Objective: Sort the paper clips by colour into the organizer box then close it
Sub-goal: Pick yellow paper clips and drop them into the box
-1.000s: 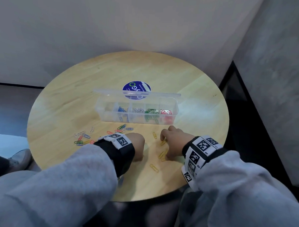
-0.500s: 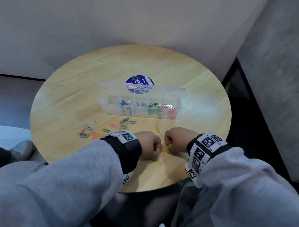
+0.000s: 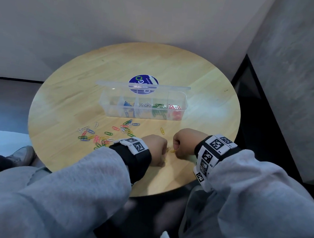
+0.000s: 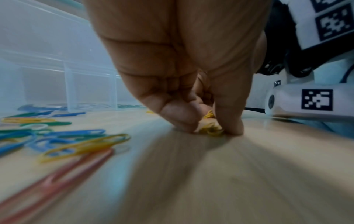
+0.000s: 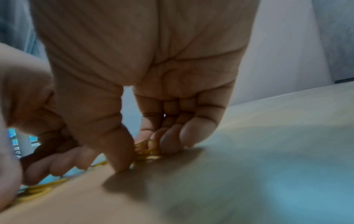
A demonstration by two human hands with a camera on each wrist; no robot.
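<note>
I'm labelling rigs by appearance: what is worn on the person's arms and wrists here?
Both arms wear loose grey sleeves. Each wrist carries a black cuff topped by a white block printed with black-and-white square marker codes. The left hand and right hand are bare.

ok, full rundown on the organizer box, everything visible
The organizer box is a long clear plastic tray on the round wooden table, beyond both hands, which don't touch it. Its hinged lid stands open along the far edge. Dividers split it into a row of compartments: leftmost looks empty, then blue, white, green and red clips. A blue round sticker shows through the lid.
</note>
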